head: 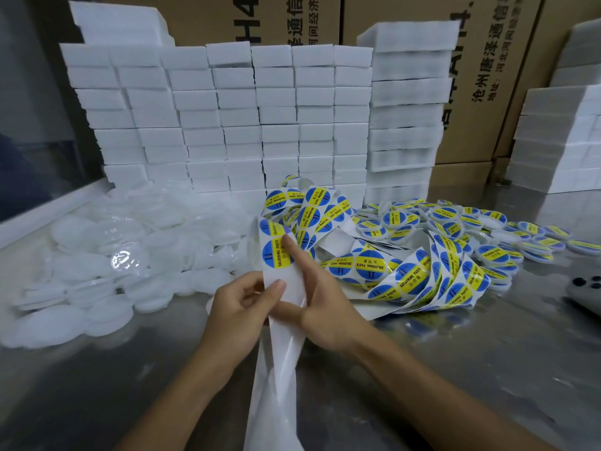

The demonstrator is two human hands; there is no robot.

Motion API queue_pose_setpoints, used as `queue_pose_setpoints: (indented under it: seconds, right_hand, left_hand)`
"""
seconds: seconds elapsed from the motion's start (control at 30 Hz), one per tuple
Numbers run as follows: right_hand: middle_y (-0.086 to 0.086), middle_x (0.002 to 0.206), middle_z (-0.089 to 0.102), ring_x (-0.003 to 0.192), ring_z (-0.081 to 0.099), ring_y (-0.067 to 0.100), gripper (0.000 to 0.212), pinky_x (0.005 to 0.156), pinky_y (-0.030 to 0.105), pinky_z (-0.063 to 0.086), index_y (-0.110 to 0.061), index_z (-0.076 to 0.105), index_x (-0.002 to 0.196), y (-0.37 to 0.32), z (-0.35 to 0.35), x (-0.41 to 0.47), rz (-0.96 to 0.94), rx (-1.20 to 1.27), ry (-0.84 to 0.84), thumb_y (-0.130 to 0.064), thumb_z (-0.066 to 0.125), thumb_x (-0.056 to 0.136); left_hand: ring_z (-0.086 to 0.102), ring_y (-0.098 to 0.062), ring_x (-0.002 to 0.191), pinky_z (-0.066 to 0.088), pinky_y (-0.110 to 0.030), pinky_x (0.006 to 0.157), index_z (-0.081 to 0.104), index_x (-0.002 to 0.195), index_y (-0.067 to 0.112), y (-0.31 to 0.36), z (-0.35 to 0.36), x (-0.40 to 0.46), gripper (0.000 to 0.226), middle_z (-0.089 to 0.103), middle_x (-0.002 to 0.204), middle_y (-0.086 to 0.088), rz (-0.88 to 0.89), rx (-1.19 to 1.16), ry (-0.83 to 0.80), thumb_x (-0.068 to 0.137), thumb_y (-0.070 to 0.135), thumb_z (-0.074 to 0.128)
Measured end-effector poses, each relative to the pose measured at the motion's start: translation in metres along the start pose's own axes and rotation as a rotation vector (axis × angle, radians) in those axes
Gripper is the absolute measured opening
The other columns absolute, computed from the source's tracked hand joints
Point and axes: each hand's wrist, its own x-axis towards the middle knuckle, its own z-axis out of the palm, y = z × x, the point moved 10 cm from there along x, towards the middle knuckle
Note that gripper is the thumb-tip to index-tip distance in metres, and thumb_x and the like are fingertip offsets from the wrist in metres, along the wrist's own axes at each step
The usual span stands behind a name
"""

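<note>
Left of the fingers lay a heap of plain white lids [97, 255], waiting for labels, as I judge. The left hand [237, 307] pinched the label strip [292, 278] between thumb and curled fingers, probably to keep it tight. The strip ran up between both hands, and its empty end hung down below them toward the person. The right hand [325, 307] held its index finger [289, 245] straight, the tip on the edge of the nearest sticker [273, 258] (blue and yellow, "SOLDERING PASTE"), I think to lift it. Its thumb lay across the strip lower down, with the other fingers curled behind. Beyond the fingertips the strip lay in loose coils, which could tangle. Right of the fingers lay labelled lids [455, 222], with a phone [585, 294] further right. Behind everything stood white foam blocks [227, 125].
</note>
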Motion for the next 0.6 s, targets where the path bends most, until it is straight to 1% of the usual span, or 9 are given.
queue_pose_setpoints:
  seconds: [0.03, 0.1, 0.13, 0.17, 0.2, 0.3, 0.37, 0.5, 0.6]
  right_hand:
    - [-0.02, 0.144, 0.045, 0.13, 0.043, -0.012, 0.085, 0.106, 0.015, 0.038, -0.02, 0.031, 0.152, 0.001, 0.002, -0.001, -0.009, -0.013, 0.005, -0.008, 0.078, 0.082]
    - [-0.016, 0.139, 0.054, 0.115, 0.059, -0.004, 0.07, 0.096, 0.025, 0.051, -0.025, 0.044, 0.146, 0.003, 0.003, -0.002, -0.015, -0.029, 0.032, -0.01, 0.074, 0.085]
    - [-0.013, 0.134, 0.057, 0.095, 0.066, -0.001, 0.059, 0.083, 0.026, 0.055, -0.027, 0.051, 0.14, 0.002, 0.001, -0.003, -0.045, -0.067, 0.062, -0.01, 0.071, 0.086]
    - [-0.012, 0.128, 0.059, 0.075, 0.064, 0.001, 0.05, 0.069, 0.021, 0.053, -0.029, 0.058, 0.133, -0.003, -0.005, -0.004, -0.098, -0.144, 0.111, -0.011, 0.068, 0.087]
    - [-0.011, 0.124, 0.058, 0.062, 0.06, 0.005, 0.042, 0.063, 0.017, 0.048, -0.028, 0.064, 0.126, -0.007, -0.01, -0.005, -0.151, -0.247, 0.16, -0.012, 0.067, 0.087]
    - [-0.008, 0.132, 0.05, 0.062, 0.062, 0.006, 0.019, 0.062, 0.027, 0.053, -0.026, 0.074, 0.105, -0.022, -0.021, -0.009, -0.256, -0.525, 0.236, -0.023, 0.072, 0.087]
    - [-0.005, 0.131, 0.054, 0.061, 0.061, 0.006, 0.01, 0.056, 0.035, 0.053, -0.025, 0.076, 0.095, -0.036, -0.02, -0.012, -0.342, -0.684, 0.261, -0.029, 0.072, 0.087]
    - [0.001, 0.091, 0.067, 0.058, 0.061, 0.02, 0.01, 0.046, 0.037, 0.048, -0.016, 0.076, 0.093, -0.056, -0.008, -0.019, -0.514, -0.842, 0.236, -0.021, 0.069, 0.089]
    - [0.004, 0.081, 0.066, 0.059, 0.062, 0.024, 0.011, 0.045, 0.039, 0.047, -0.011, 0.074, 0.092, -0.06, 0.001, -0.02, -0.547, -0.922, 0.209, -0.019, 0.066, 0.091]
  left_hand:
    - [0.07, -0.013, 0.078, 0.056, -0.026, 0.068, 0.074, 0.085, 0.015, -0.001, -0.002, 0.001, 0.011, 0.074, 0.085, -0.01, 0.006, 0.001, 0.014, 0.09, 0.011, 0.065]
    - [0.069, -0.015, 0.08, 0.055, -0.027, 0.071, 0.073, 0.085, 0.013, 0.001, -0.009, 0.002, 0.015, 0.074, 0.084, -0.01, 0.032, 0.013, 0.055, 0.091, 0.004, 0.062]
    - [0.068, -0.016, 0.08, 0.054, -0.03, 0.073, 0.072, 0.087, 0.011, 0.002, -0.011, 0.003, 0.015, 0.073, 0.084, -0.012, 0.043, 0.031, 0.064, 0.091, 0.002, 0.061]
    - [0.066, -0.017, 0.08, 0.053, -0.034, 0.075, 0.071, 0.088, 0.006, 0.002, -0.012, 0.005, 0.012, 0.071, 0.085, -0.017, 0.052, 0.06, 0.063, 0.092, 0.001, 0.06]
    - [0.064, -0.017, 0.079, 0.052, -0.037, 0.075, 0.068, 0.089, 0.002, 0.003, -0.011, 0.005, 0.01, 0.069, 0.087, -0.021, 0.059, 0.088, 0.056, 0.092, 0.001, 0.059]
    - [0.057, -0.018, 0.073, 0.049, -0.038, 0.068, 0.064, 0.087, -0.004, 0.003, -0.006, 0.004, 0.012, 0.064, 0.082, -0.026, 0.085, 0.184, -0.002, 0.094, 0.003, 0.056]
    - [0.046, -0.017, 0.067, 0.039, -0.035, 0.063, 0.056, 0.08, -0.009, 0.002, 0.0, 0.003, 0.019, 0.052, 0.069, -0.025, 0.099, 0.204, -0.045, 0.095, 0.003, 0.055]
    - [0.035, -0.017, 0.064, 0.029, -0.034, 0.06, 0.05, 0.07, -0.004, 0.001, 0.004, 0.002, 0.027, 0.041, 0.064, -0.009, 0.119, 0.233, -0.079, 0.096, 0.003, 0.053]
    - [0.032, -0.015, 0.061, 0.028, -0.034, 0.057, 0.045, 0.065, 0.0, 0.005, 0.005, 0.001, 0.032, 0.036, 0.06, -0.006, 0.155, 0.274, -0.093, 0.095, 0.006, 0.055]
